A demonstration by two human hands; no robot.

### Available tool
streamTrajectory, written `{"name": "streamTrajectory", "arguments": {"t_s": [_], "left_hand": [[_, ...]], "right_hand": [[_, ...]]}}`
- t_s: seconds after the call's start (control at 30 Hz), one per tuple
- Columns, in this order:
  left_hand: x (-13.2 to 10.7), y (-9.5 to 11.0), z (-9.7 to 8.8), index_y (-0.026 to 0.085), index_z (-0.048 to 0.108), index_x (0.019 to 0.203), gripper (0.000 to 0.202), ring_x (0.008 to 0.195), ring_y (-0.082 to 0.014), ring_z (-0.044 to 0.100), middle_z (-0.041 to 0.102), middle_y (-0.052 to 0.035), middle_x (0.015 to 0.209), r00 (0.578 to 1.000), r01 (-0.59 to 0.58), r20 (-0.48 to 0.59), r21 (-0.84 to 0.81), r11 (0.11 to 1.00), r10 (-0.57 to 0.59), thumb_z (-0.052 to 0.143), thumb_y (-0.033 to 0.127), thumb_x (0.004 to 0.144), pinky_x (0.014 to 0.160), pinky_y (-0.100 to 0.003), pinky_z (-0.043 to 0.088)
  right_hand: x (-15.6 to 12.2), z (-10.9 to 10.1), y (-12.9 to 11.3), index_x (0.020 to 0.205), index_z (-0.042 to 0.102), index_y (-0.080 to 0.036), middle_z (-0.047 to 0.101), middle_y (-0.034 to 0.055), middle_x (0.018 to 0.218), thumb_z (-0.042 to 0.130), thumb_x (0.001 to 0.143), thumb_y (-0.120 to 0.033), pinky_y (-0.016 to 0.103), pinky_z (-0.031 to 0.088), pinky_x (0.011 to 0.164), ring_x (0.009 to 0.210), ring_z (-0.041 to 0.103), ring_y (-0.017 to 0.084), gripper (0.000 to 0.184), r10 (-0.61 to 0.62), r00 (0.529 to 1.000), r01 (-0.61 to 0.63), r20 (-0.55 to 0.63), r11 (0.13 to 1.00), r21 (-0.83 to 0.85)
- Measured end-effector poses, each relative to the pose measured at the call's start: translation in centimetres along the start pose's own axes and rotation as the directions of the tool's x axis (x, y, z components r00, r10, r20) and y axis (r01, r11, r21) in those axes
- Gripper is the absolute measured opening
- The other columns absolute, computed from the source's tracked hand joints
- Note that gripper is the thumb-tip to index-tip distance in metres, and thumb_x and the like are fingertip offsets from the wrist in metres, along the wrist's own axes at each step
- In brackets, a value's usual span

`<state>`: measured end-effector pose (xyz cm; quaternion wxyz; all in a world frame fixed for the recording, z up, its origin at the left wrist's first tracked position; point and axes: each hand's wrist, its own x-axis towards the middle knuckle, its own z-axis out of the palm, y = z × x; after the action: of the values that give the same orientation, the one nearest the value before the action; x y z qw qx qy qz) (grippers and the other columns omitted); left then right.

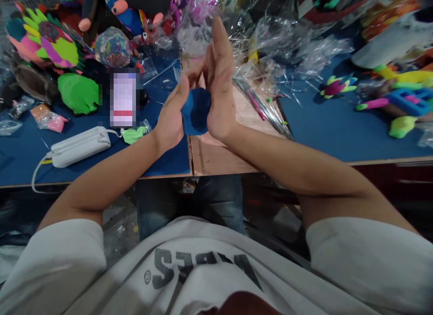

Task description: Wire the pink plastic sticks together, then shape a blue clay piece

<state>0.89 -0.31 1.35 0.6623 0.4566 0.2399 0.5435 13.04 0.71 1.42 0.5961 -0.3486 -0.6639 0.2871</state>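
A dark blue lump of modelling clay (196, 111) is pressed between my two palms, above the wooden middle part of the table. My left hand (172, 114) lies against its left side, thumb pointing up and away from me. Against its right side is my right hand (221, 89), its fingers stretched out, long and flat. The far side of the lump and part of the left fingers are hidden. Just right of my hands, several metal modelling tools and a pink stick (256, 105) lie on the wood.
At left lie a white power bank (81, 147) with a cable, a blurred-out phone (122, 99) and a green clay lump (78, 93). Colourful clay figures (50, 39) crowd the back left. Crumpled clear plastic (270, 39) covers the back. A small clay turtle (338, 86) and clay pieces (411, 100) sit right.
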Motion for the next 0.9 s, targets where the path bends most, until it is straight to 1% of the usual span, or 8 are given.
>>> {"name": "streamTrajectory", "arguments": {"t_s": [0.1,0.27,0.4,0.5,0.6,0.7,0.83,0.9], "left_hand": [[0.2,-0.5,-0.5,0.050,0.083,0.139,0.045,0.179,-0.0193,0.038,0.081,0.0080,0.148,0.994,-0.108,-0.002,0.072,0.992,0.108,0.049,0.067,0.114,0.144,-0.040,0.048],[0.4,-1.1,-1.1,0.057,0.063,0.163,0.054,0.184,-0.0107,0.019,0.042,0.0301,0.183,0.968,-0.244,0.014,0.260,0.934,0.249,0.036,0.062,0.117,0.152,-0.029,0.021],[1.2,-1.9,-2.6,0.049,0.038,0.182,0.082,0.186,-0.0116,-0.003,0.024,0.0266,0.192,0.961,-0.220,-0.071,0.392,0.893,0.268,0.043,0.083,0.108,0.151,-0.025,0.015],[1.7,-2.3,-3.4,0.052,0.028,0.185,0.086,0.185,-0.0103,-0.012,0.024,0.0260,0.192,0.970,-0.193,-0.043,0.455,0.869,0.237,0.049,0.082,0.107,0.152,-0.026,0.012],[1.6,-2.3,-2.9,0.046,0.038,0.182,0.078,0.187,-0.0153,-0.005,0.040,0.0136,0.189,0.978,-0.179,-0.017,0.446,0.877,0.208,0.057,0.068,0.110,0.153,-0.031,0.011],[1.3,-2.3,-1.9,0.043,0.048,0.178,0.066,0.187,-0.0167,0.000,0.049,0.0078,0.185,0.979,-0.171,-0.026,0.429,0.887,0.201,0.057,0.054,0.113,0.153,-0.033,0.008],[1.4,-2.2,-1.3,0.040,0.055,0.170,0.054,0.187,-0.0167,0.008,0.043,0.0085,0.188,0.964,-0.232,-0.035,0.389,0.892,0.265,0.051,0.050,0.117,0.152,-0.028,0.011],[1.5,-1.7,-1.2,0.032,0.042,0.176,0.059,0.187,-0.0155,0.009,0.030,0.0064,0.194,0.969,-0.222,-0.039,0.291,0.930,0.244,0.038,0.054,0.122,0.152,-0.030,0.014]], "right_hand": [[-0.4,0.4,0.3,0.170,0.048,-0.052,0.037,-0.0146,0.190,0.024,0.098,-0.101,0.043,0.030,0.152,0.185,0.019,0.022,0.090,-0.079,0.997,0.079,-0.002,0.992,0.094],[-0.6,0.9,1.0,0.172,0.050,-0.056,0.042,-0.0128,0.188,0.045,0.095,-0.101,0.058,0.032,0.151,0.185,0.019,0.031,0.090,-0.063,0.998,0.058,0.008,0.952,0.301],[-0.9,1.7,1.8,0.160,0.059,-0.060,0.050,-0.0121,0.180,0.063,0.097,-0.090,0.062,0.039,0.147,0.185,0.020,0.031,0.070,-0.046,0.998,0.055,-0.034,0.949,0.310],[-1.1,2.0,2.6,0.158,0.060,-0.055,0.054,-0.0053,0.176,0.064,0.096,-0.090,0.071,0.036,0.147,0.184,0.023,0.033,0.071,-0.020,0.997,0.037,-0.074,0.972,0.232],[-1.5,1.8,2.4,0.160,0.058,-0.052,0.053,-0.0029,0.178,0.055,0.099,-0.092,0.073,0.034,0.147,0.183,0.024,0.034,0.072,0.059,0.996,-0.051,-0.064,0.990,0.131],[-2.0,1.4,1.3,0.149,0.062,-0.054,0.058,-0.0091,0.175,0.053,0.111,-0.074,0.058,0.035,0.150,0.176,0.041,0.024,0.045,0.028,0.996,-0.023,-0.081,0.998,0.063],[-2.1,1.4,0.0,0.136,0.071,-0.049,0.069,-0.0080,0.166,0.066,0.113,-0.057,0.052,0.041,0.147,0.170,0.052,0.022,0.024,-0.017,0.995,0.034,-0.096,0.983,0.180],[-1.8,1.5,-0.1,0.129,0.076,-0.046,0.070,-0.0060,0.164,0.073,0.112,-0.053,0.053,0.048,0.143,0.169,0.054,0.024,0.019,-0.005,0.988,0.056,-0.153,0.942,0.331]]}}
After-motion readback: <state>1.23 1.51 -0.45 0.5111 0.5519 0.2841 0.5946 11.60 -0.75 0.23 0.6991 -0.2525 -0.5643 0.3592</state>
